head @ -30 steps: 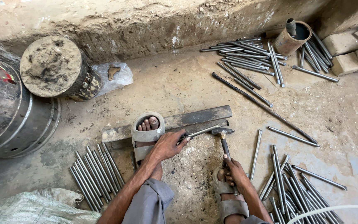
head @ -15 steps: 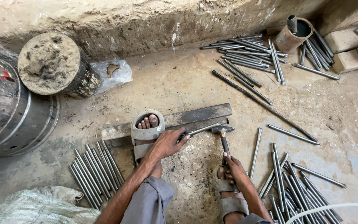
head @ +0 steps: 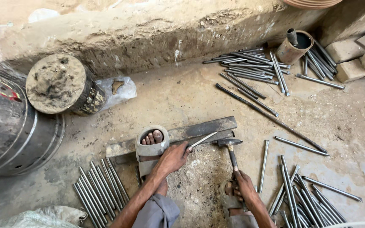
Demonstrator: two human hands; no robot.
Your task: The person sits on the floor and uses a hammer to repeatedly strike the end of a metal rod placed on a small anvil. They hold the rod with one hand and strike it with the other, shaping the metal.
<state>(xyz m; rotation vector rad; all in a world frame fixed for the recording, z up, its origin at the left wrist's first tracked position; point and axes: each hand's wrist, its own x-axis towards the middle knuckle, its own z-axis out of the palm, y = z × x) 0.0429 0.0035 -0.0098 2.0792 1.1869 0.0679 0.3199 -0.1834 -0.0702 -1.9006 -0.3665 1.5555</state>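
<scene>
A thin grey metal rod is pinched in the closed fingers of the left hand, its tip laid on the long dark steel bar. At four o'clock, a wooden-handled hammer is gripped by the right hand.

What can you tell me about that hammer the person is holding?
The small hammer with a dark metal head and slim handle looks worn and dusty. Its head lies against the edge of the long flat dark steel bar on the dirt floor, the handle running back toward the person. The right hand grips the handle's lower end. Just left of the head is the thin grey metal rod pinched in the left hand.
</scene>
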